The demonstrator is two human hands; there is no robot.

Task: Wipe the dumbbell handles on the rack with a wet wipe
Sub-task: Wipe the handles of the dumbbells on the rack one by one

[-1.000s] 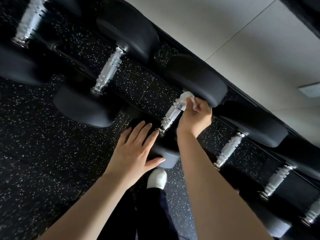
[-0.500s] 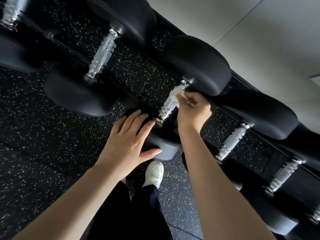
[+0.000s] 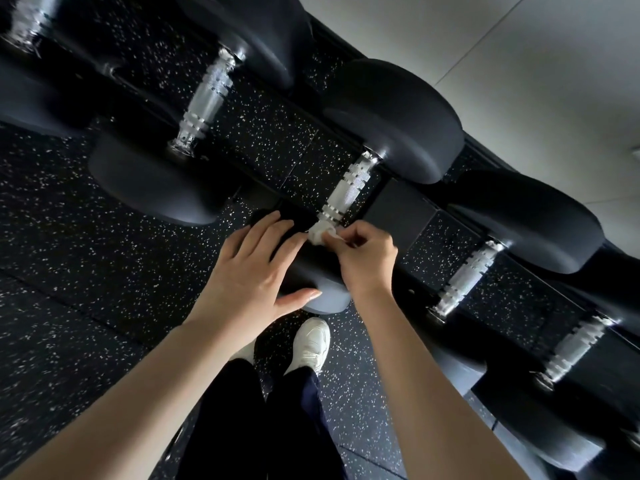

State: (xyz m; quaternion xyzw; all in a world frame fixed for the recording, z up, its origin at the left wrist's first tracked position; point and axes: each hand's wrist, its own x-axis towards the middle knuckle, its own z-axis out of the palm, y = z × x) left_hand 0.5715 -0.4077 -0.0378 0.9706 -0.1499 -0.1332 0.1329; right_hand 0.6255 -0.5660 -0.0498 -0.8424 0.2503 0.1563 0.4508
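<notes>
My right hand [image 3: 367, 259] pinched the limp wipe [image 3: 320, 234] at the handle [image 3: 346, 192] end. My left hand [image 3: 252, 271] lay flat on the likely heavy head [image 3: 327, 301].

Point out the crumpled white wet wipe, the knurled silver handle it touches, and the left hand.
crumpled white wet wipe [image 3: 319, 233]: head view, bunched middle.
knurled silver handle [image 3: 344, 192]: head view, mid-shaft.
left hand [image 3: 254, 271]: head view, back of hand.
</notes>
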